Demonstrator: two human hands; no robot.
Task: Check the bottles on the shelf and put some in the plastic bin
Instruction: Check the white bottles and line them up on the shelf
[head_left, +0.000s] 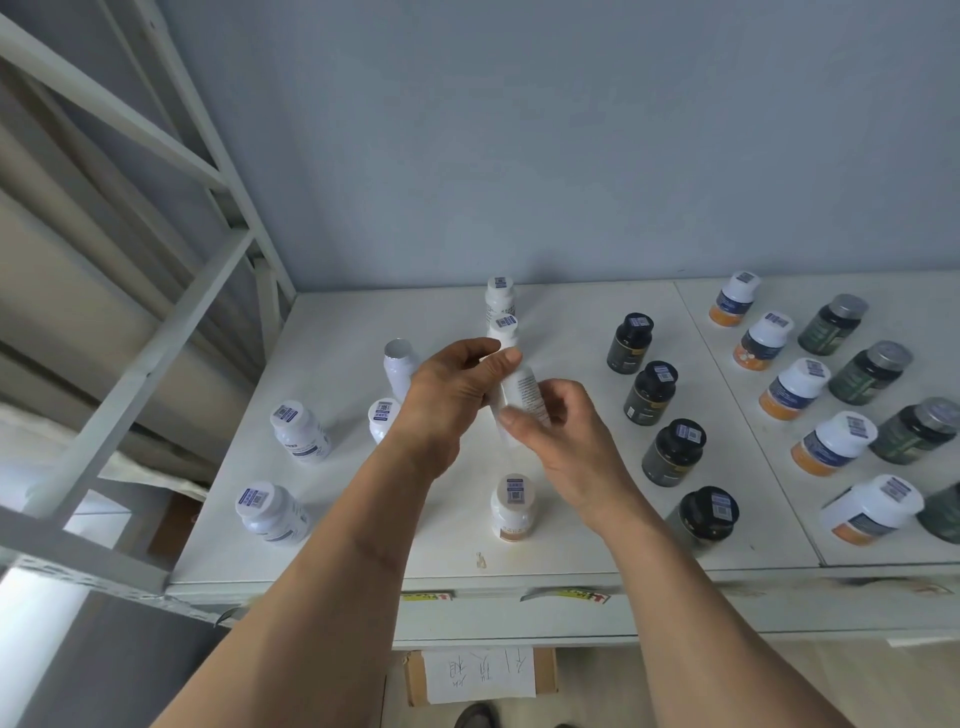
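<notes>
Both hands hold one white bottle (521, 396) tilted above the shelf (571, 519): the left hand (452, 395) pinches its top, the right hand (561, 441) curls round its lower end. To check it well, turn the printed side upward and keep it clear of the standing bottles. Its print is too small to read. No bin shows.

Labelled cardboard box (480, 675); grey wall (571, 145)

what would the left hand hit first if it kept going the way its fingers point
Probably the white bottle standing just behind the held bottle; the left hand points up-right toward it, though depth is unclear.
</notes>
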